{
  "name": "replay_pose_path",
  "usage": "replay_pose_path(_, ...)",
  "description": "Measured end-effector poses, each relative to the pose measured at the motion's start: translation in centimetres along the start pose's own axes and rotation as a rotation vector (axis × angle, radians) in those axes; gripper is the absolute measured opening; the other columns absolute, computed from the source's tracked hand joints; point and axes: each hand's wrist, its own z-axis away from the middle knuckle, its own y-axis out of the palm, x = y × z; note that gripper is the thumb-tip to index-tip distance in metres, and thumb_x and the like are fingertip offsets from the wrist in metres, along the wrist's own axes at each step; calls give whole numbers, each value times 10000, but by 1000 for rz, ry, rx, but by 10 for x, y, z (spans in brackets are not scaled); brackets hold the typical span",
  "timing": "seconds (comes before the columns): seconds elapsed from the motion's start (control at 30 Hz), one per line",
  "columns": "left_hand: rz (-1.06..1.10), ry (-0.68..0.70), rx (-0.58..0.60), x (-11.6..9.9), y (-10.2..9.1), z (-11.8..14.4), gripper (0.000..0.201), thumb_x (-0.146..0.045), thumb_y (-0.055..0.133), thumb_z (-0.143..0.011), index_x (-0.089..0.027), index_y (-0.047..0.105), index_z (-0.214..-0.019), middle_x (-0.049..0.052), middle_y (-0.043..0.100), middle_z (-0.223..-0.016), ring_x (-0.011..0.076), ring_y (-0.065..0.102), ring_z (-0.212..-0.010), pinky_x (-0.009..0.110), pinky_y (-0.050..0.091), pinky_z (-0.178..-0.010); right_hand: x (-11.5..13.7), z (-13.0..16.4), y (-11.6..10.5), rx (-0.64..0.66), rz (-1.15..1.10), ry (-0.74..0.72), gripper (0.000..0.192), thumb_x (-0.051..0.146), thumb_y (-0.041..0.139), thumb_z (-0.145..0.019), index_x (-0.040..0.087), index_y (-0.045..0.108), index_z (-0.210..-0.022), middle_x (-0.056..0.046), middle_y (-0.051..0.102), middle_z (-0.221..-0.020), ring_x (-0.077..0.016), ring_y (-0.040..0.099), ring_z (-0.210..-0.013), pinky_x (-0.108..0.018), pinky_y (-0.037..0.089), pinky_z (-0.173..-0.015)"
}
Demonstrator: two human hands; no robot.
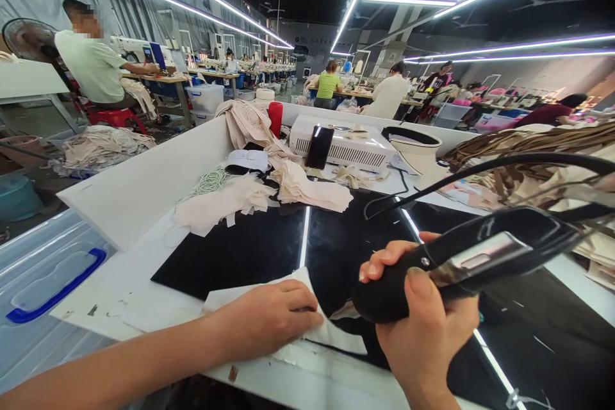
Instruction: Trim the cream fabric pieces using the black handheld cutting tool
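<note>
My right hand (427,327) is wrapped tight around the rounded black handle of a hard, glossy black hand tool with a metal plate (461,262), held at near right over the black glossy worktop (250,250). It looks solid and weighty, smooth enough to slip, so the thick butt is the place to grip. My left hand (269,317) lies flat, fingers closed together, pinning a thin, limp white fabric piece (331,333) at the near edge.

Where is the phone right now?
The phone stands propped against the white machine at the back of the table, right of the red cup.
</note>
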Motion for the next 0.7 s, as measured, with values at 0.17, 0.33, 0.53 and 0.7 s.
replay_pose_path(0.17, 0, -17, 12, -1, -2, 1, 173, -117, 524, -1076, -150, 655, -1185, 84, 696, -1073, 195, 645, -1035, 291, 547, -977, 8, 3, -13, 22, 22, -21, 355, 309, 803, -823, 245, 629, -1127, 28, 673, -757, -153, 626, -555, -315, 561, -504)
replay_pose_path(0.33, -7, 0, 29, -1, -4, 1, 214, -70, 549, -1043, -143, 648, -1219, 88, 702, -1092, 205, 658, -1061, 308, 546, -1014, 8, 7, -19, 15, 47, -40, 354, 300, 792, -825, 247, 628, -1134, 25, 667, -767, -152, 620, -559, -322, 558, -509)
replay_pose_path(0.53, -6, 8, 50, 0, -6, 0, 248, -46, 549, -1032, -129, 646, -1244, 94, 710, -1111, 217, 659, -1089, 319, 546, -1027, 7, 5, -16, -7, 28, -43, 352, 300, 797, -827, 252, 634, -1135, 30, 681, -771, -152, 629, -565, -324, 564, -516)
replay_pose_path(0.7, 7, -1, 55, 0, -6, 1, 216, -83, 517, -1066, -127, 654, -1227, 95, 708, -1120, 216, 652, -1077, 319, 545, -1018, 2, 6, -12, 5, 5, -31, 364, 303, 814, -829, 254, 632, -1141, 35, 690, -780, -146, 634, -566, -321, 568, -530)
